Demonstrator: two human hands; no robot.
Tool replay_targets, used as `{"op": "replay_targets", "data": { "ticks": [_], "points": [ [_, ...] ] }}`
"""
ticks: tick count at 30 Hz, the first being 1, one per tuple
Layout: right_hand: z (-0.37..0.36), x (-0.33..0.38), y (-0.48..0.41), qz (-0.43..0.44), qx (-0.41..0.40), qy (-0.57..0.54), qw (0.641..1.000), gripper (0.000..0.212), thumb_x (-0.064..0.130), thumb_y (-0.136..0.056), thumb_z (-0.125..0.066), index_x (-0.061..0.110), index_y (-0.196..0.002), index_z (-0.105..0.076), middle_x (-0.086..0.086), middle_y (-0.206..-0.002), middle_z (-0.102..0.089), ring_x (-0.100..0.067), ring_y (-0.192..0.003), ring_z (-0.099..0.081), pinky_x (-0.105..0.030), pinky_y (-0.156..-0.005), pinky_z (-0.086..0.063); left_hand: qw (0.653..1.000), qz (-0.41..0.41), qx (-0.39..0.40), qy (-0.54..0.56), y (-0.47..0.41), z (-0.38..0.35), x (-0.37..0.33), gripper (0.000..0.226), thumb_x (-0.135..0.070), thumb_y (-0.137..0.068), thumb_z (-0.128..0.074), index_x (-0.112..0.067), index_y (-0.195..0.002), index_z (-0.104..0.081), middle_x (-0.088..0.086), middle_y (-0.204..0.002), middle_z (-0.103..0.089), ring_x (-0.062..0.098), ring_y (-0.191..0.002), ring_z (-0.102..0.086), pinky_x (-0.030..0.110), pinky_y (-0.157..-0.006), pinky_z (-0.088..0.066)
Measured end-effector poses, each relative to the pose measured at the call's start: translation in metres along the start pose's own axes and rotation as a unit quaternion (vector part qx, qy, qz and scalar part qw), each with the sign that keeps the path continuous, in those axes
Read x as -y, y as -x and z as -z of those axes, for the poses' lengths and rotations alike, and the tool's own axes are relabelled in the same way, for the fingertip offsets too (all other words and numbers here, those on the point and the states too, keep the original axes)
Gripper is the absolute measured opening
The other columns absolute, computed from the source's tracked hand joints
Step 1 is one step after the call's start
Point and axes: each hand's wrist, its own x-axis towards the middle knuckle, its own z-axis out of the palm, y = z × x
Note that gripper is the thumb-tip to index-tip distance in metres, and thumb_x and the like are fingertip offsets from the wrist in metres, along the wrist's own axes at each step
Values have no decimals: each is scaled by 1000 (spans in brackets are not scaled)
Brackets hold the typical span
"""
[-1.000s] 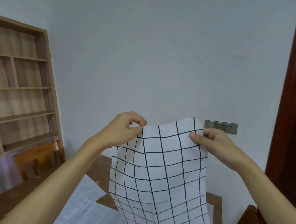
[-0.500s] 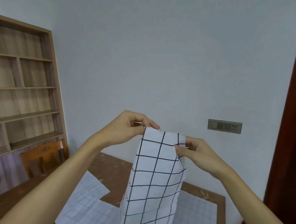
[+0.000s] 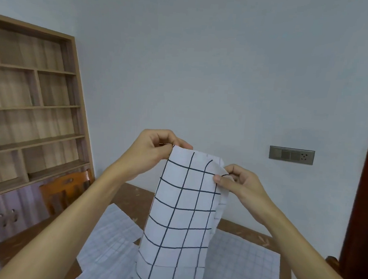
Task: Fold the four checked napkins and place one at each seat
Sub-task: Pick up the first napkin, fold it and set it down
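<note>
in the head view, we hold the white cloth napkin with dark grid lines [image 3: 184,215] up in the air above the brown wooden table [image 3: 135,198]. a second ago it was spread wide between our hands. since then the right hand [image 3: 238,184] has swung in toward the left hand [image 3: 154,152], and the cloth now hangs as a narrow doubled strip. we judge this to be the first lengthwise fold closing, with the edges not yet matched, as the right-hand layer sits a little lower than the left corner.

our left hand's thumb and curled fingers are clamped on the top left corner. our right hand pinches the top right edge between thumb and forefinger. the napkin looks thin and limp, with a crosswise crease near its lower end, which runs out of frame. below, pale checked napkins [image 3: 116,228] lie flat on the table at the left, and another napkin [image 3: 244,259] lies at the right.
</note>
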Motion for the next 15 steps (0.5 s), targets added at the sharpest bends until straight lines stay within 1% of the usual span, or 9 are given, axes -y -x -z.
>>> {"op": "replay_targets", "data": {
  "ticks": [1, 3, 5, 7, 8, 10, 11, 13, 15],
  "points": [
    [0, 1, -1, 4, -8, -3, 1000, 21, 15, -88, -73, -2, -96, -64, -6, -87, -72, -13, -80, -67, -20, -75, -51, 999, -4, -8, -33, 0, 3, 4, 36, 12, -93, -49, -11, -73, -69, 9, -98, -79, 26, -93, -74, 32, -81, -58],
    [1, 1, -4, 9, -25, -5, 1000, 16, 15, -89, -72, 3, -96, -63, -6, -87, -73, -14, -78, -66, -23, -75, -51, 994, -5, -15, -105, 1, 7, 11, 27, -3, -92, -47, -7, -77, -70, 9, -89, -77, 31, -88, -72, 48, -86, -59],
    [1, 2, -5, 14, -40, -10, 999, 11, 14, -92, -68, 7, -98, -62, -3, -89, -75, -12, -77, -68, -21, -71, -52, 990, 3, -16, -137, 3, 9, 16, 31, -14, -87, -43, -3, -77, -71, 11, -81, -75, 30, -82, -71, 53, -85, -57],
    [1, 4, -5, 16, -51, -16, 998, 12, 15, -94, -65, 8, -103, -62, -5, -95, -77, -13, -79, -71, -21, -70, -55, 993, 11, -13, -120, 5, 8, 20, 36, -22, -86, -45, -2, -77, -73, 13, -79, -74, 30, -80, -70, 53, -86, -56],
    [1, 4, -4, 14, -55, -12, 998, 17, 17, -94, -65, 10, -108, -61, -5, -98, -78, -15, -83, -73, -24, -73, -57, 994, 16, -10, -111, 6, 6, 21, 38, -31, -87, -49, -3, -77, -74, 16, -80, -73, 31, -80, -69, 53, -87, -56],
    [2, 4, -3, 9, -59, -9, 998, 26, 21, -94, -66, 18, -119, -58, -3, -100, -79, -19, -89, -75, -29, -77, -59, 995, 30, 1, -96, 9, 3, 22, 44, -52, -83, -64, -10, -80, -77, 18, -84, -73, 30, -82, -68, 47, -92, -56],
    [2, 5, -1, 9, -60, -11, 998, 30, 22, -94, -66, 22, -122, -57, -2, -101, -79, -19, -90, -75, -29, -76, -60, 995, 43, 9, -86, 11, 1, 22, 42, -55, -79, -73, -13, -82, -78, 14, -85, -75, 27, -85, -71, 42, -91, -56],
    [4, 6, 0, 12, -66, -14, 998, 35, 22, -94, -65, 26, -127, -55, -1, -101, -78, -19, -92, -75, -28, -74, -60, 996, 62, 23, -58, 12, -5, 23, 27, -36, -76, -86, -13, -85, -79, 9, -87, -78, 28, -87, -75, 40, -86, -57],
    [8, 7, 0, 14, -69, -17, 997, 40, 22, -93, -66, 27, -131, -52, -2, -102, -78, -20, -94, -75, -29, -77, -60, 997, 54, 5, -59, 10, -10, 25, 18, -19, -75, -88, -9, -85, -77, 11, -88, -78, 31, -87, -74, 42, -85, -56]
  ]
}}
